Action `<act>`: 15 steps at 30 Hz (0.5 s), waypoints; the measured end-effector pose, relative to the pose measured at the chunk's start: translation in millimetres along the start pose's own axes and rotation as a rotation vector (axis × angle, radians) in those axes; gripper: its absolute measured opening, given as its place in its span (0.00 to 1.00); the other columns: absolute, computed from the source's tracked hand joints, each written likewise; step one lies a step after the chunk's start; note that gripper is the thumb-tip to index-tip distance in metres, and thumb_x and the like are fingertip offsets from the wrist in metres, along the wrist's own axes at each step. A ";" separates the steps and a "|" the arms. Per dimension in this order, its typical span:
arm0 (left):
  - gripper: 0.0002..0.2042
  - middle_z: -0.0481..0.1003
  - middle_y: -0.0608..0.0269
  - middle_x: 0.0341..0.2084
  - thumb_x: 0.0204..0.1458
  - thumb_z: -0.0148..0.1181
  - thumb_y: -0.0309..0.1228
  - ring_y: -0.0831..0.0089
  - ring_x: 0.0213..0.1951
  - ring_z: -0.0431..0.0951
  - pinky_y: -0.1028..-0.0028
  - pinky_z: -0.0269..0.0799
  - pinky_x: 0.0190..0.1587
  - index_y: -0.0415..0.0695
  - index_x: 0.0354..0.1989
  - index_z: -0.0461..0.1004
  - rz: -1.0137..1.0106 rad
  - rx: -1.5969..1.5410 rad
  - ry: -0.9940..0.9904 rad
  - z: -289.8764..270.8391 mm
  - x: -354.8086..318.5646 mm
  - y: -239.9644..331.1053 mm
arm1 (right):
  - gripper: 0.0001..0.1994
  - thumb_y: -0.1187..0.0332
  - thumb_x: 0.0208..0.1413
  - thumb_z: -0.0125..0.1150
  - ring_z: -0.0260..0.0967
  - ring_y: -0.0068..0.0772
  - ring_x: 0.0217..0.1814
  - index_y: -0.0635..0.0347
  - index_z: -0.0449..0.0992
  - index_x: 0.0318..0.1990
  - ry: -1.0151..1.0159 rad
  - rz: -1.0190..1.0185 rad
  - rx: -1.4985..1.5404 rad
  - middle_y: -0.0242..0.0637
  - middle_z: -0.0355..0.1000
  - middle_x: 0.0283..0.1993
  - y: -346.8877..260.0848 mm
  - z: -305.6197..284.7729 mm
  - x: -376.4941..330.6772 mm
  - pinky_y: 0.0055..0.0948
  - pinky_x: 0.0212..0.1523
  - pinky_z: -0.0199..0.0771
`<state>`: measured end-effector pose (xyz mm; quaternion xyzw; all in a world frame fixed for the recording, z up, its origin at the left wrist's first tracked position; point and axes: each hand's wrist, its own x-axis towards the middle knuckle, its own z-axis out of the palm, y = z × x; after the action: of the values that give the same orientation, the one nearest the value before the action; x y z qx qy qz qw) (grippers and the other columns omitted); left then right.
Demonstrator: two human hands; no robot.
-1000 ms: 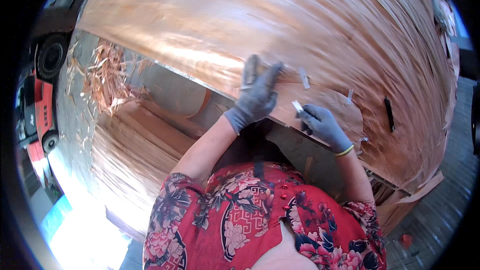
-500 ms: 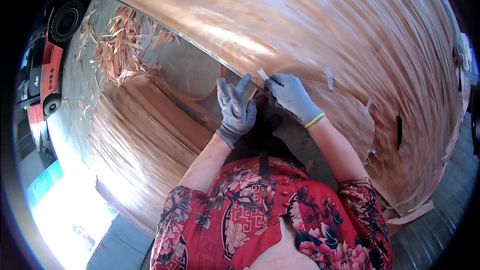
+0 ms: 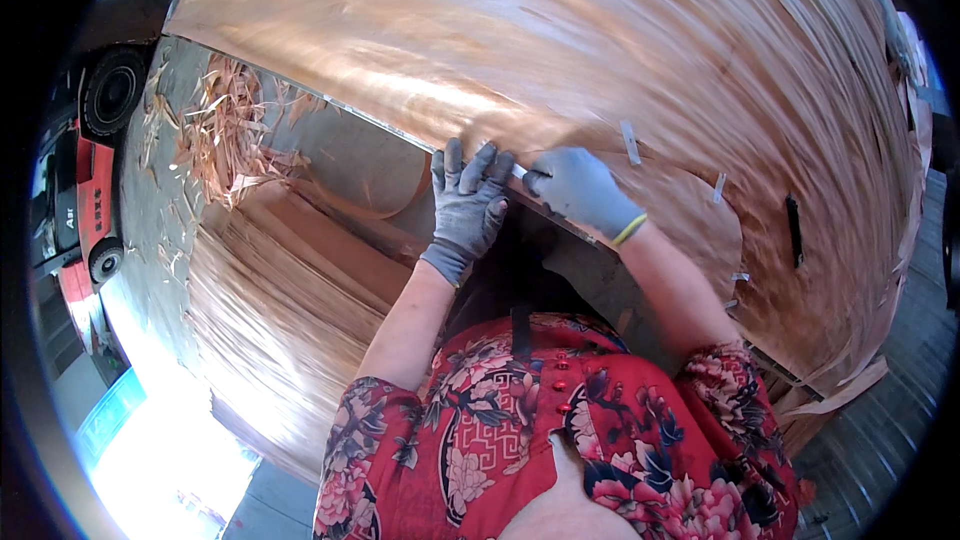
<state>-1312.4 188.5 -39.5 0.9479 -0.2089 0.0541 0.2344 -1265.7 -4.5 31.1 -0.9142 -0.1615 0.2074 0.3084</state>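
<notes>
The two hands are close together at the near edge of a broad tan veneer sheet [image 3: 420, 0], their fingertips almost meeting. The left hand [image 3: 467, 202], in a grey glove, has its fingers spread and reaching up to that edge; whether its fingertips press on the sheet or only rest there, I cannot tell. The right hand [image 3: 580, 188], in a paler glove with a yellow cuff, is curled over with its fingertips pinched on a small white strip [image 3: 518, 171]. The strip pokes out between the two hands, pointing toward the left hand's fingers; whether it touches the sheet is hidden.

Just beyond the right hand and to its right, a rounded veneer piece [image 3: 690, 208] lies on the sheet. A whitish tape strip [image 3: 629, 142] sits near the right hand, above its knuckles, and a second tape strip [image 3: 719, 187] lies farther right, across the rounded piece's border. Farther right again, a slim black tool [image 3: 794, 230] lies on the wrinkled part of the sheet.

To the left of the left hand, below the sheet's edge, a lower veneer stack [image 3: 280, 300] shows its layered side. Beyond it, farther left, a heap of veneer shreds [image 3: 228, 130] lies on the grey floor [image 3: 355, 155]. Well apart from the hands, at the far left, stands a red vehicle [image 3: 96, 190] with black wheels.
</notes>
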 end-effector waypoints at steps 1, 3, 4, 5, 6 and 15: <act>0.27 0.54 0.64 0.64 0.59 0.30 0.53 0.47 0.68 0.39 0.44 0.30 0.65 0.58 0.64 0.60 0.012 0.015 -0.008 -2.0 0.8 -2.3 | 0.12 0.62 0.51 0.55 0.72 0.45 0.26 0.60 0.76 0.24 -0.085 -0.017 -0.006 0.43 0.73 0.23 4.6 -9.2 9.6 0.39 0.28 0.70; 0.26 0.54 0.64 0.63 0.59 0.31 0.53 0.46 0.68 0.39 0.43 0.31 0.65 0.58 0.63 0.62 0.026 0.025 -0.018 -2.9 2.8 -3.3 | 0.10 0.63 0.50 0.55 0.72 0.44 0.26 0.59 0.77 0.26 -0.161 -0.044 -0.035 0.43 0.73 0.22 13.3 -11.3 15.1 0.39 0.28 0.71; 0.26 0.55 0.64 0.63 0.59 0.31 0.53 0.46 0.68 0.39 0.43 0.31 0.65 0.58 0.62 0.62 0.031 0.035 -0.020 -2.4 3.5 -2.4 | 0.10 0.63 0.50 0.55 0.72 0.44 0.25 0.59 0.77 0.27 -0.153 -0.052 -0.058 0.43 0.73 0.22 19.9 -4.6 15.3 0.39 0.28 0.71; 0.26 0.55 0.65 0.63 0.59 0.32 0.53 0.46 0.68 0.39 0.43 0.31 0.65 0.58 0.62 0.62 0.035 0.044 -0.022 -2.3 4.1 -2.0 | 0.09 0.63 0.50 0.55 0.72 0.43 0.24 0.59 0.77 0.28 -0.144 -0.060 -0.081 0.43 0.73 0.22 25.0 -1.1 15.0 0.38 0.28 0.71; 0.26 0.55 0.65 0.63 0.59 0.32 0.53 0.46 0.68 0.39 0.43 0.32 0.65 0.59 0.62 0.63 0.030 0.053 -0.017 -1.6 2.6 -3.1 | 0.09 0.64 0.51 0.54 0.71 0.40 0.21 0.59 0.77 0.28 -0.203 0.037 -0.043 0.42 0.72 0.20 19.3 -7.8 12.7 0.36 0.26 0.71; 0.23 0.55 0.66 0.63 0.57 0.41 0.50 0.45 0.68 0.39 0.42 0.32 0.65 0.63 0.60 0.64 -0.001 0.099 -0.005 -16.0 4.4 4.3 | 0.13 0.65 0.57 0.54 0.59 0.16 0.13 0.64 0.74 0.24 -0.006 0.388 0.553 0.32 0.66 0.15 8.4 -40.1 -12.4 0.20 0.12 0.56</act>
<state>-1310.4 190.9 -22.7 0.9585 -0.2061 0.0621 0.1869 -1255.8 -36.1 58.2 -0.8090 0.0770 0.3010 0.4990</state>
